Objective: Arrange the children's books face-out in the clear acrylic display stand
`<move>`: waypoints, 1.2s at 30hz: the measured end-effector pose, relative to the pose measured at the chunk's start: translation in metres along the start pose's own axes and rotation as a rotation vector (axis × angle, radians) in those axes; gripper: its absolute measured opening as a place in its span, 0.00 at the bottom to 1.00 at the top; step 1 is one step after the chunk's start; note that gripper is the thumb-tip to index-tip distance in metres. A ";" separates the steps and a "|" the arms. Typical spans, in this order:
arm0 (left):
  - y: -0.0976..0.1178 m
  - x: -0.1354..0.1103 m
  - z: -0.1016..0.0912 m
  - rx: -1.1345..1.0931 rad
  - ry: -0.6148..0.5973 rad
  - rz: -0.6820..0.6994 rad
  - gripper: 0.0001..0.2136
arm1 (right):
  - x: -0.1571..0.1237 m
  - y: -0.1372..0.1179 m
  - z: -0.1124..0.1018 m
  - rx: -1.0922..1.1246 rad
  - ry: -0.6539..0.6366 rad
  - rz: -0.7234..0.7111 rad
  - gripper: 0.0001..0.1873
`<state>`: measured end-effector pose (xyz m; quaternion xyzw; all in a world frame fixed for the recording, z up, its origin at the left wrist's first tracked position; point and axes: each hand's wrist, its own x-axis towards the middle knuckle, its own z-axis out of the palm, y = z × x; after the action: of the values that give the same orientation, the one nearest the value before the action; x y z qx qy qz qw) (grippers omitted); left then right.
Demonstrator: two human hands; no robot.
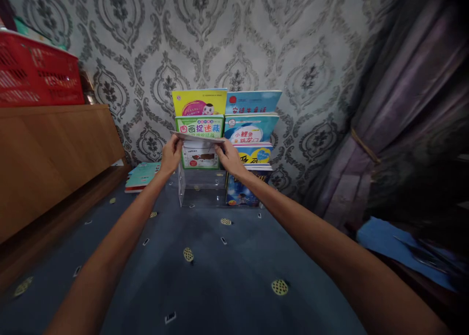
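Note:
Both my arms reach forward to a clear tiered book rack (pixel 200 186) that stands against the patterned wall. My left hand (pixel 171 154) and my right hand (pixel 227 157) each grip one end of a thin white book (pixel 198 138), held nearly flat and seen edge-on in front of the rack's left column. Behind it stand a yellow book (pixel 200 102) and a green book (pixel 200 125). Just below the held book a white picture book (pixel 200 157) sits in the rack. The right column holds several blue books (pixel 251 125).
A stack of teal books (pixel 142 176) lies on the blue patterned cloth (pixel 205 276) left of the rack. A wooden cabinet (pixel 47 154) with a red basket (pixel 36 71) on top fills the left. A purple curtain (pixel 403 105) hangs on the right.

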<state>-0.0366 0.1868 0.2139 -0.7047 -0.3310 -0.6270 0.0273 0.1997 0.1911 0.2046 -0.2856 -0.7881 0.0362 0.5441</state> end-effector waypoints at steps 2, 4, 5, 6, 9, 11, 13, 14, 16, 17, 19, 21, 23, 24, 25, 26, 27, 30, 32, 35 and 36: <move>-0.003 -0.002 0.000 0.000 -0.018 -0.012 0.10 | -0.002 0.003 0.001 -0.003 -0.018 0.015 0.20; -0.006 -0.004 0.001 0.003 -0.033 -0.022 0.09 | -0.004 0.006 0.003 -0.004 -0.032 0.028 0.20; -0.007 -0.005 0.001 0.010 -0.038 -0.024 0.08 | -0.005 0.007 0.004 -0.005 -0.034 0.035 0.19; -0.008 -0.007 0.001 0.023 -0.041 -0.027 0.07 | -0.005 0.008 0.004 -0.006 -0.037 0.043 0.19; -0.010 -0.010 0.001 0.078 -0.052 -0.050 0.07 | -0.005 0.009 0.004 -0.003 -0.060 0.057 0.17; -0.011 -0.011 0.001 0.121 -0.058 -0.080 0.08 | -0.005 0.008 0.004 0.007 -0.081 0.065 0.15; -0.012 -0.011 0.001 0.179 -0.071 -0.098 0.09 | -0.005 0.006 0.002 0.001 -0.090 0.086 0.13; -0.012 -0.012 0.001 0.216 -0.076 -0.097 0.09 | -0.005 0.004 0.001 -0.014 -0.087 0.100 0.12; -0.011 -0.012 0.001 0.299 -0.081 -0.082 0.08 | -0.007 0.000 0.000 -0.046 -0.068 0.112 0.13; -0.010 -0.012 0.001 0.339 -0.083 -0.076 0.08 | -0.009 -0.002 -0.001 -0.052 -0.056 0.108 0.15; -0.009 -0.012 0.001 0.399 -0.091 -0.078 0.07 | -0.012 -0.005 -0.003 -0.044 -0.034 0.090 0.20; -0.008 -0.012 0.001 0.435 -0.107 -0.095 0.08 | -0.016 -0.008 -0.003 -0.031 -0.014 0.077 0.25; -0.007 -0.012 0.001 0.455 -0.121 -0.111 0.07 | -0.019 -0.009 -0.003 -0.035 -0.003 0.075 0.27; -0.007 -0.012 0.001 0.461 -0.127 -0.118 0.07 | -0.020 -0.009 -0.002 -0.041 0.002 0.077 0.27; -0.007 -0.012 0.001 0.467 -0.134 -0.125 0.07 | -0.021 -0.008 -0.002 -0.048 0.004 0.080 0.27; -0.007 -0.012 0.000 0.472 -0.140 -0.132 0.07 | -0.021 -0.007 -0.001 -0.055 0.004 0.085 0.27; -0.007 -0.012 0.000 0.478 -0.144 -0.141 0.07 | -0.022 -0.006 -0.001 -0.061 0.001 0.091 0.27; -0.008 -0.014 0.000 0.498 -0.151 -0.167 0.07 | -0.025 0.000 0.002 -0.065 -0.015 0.102 0.27; -0.010 -0.015 0.001 0.517 -0.157 -0.181 0.08 | -0.026 0.004 0.004 -0.060 -0.023 0.109 0.27; -0.014 -0.018 0.002 0.548 -0.186 -0.201 0.09 | -0.029 0.010 0.008 -0.054 -0.036 0.134 0.26; -0.015 -0.019 0.002 0.557 -0.195 -0.207 0.09 | -0.030 0.012 0.009 -0.054 -0.043 0.145 0.26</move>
<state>-0.0423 0.1915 0.1905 -0.6897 -0.5609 -0.4410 0.1234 0.2045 0.1892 0.1718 -0.3558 -0.7776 0.0602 0.5149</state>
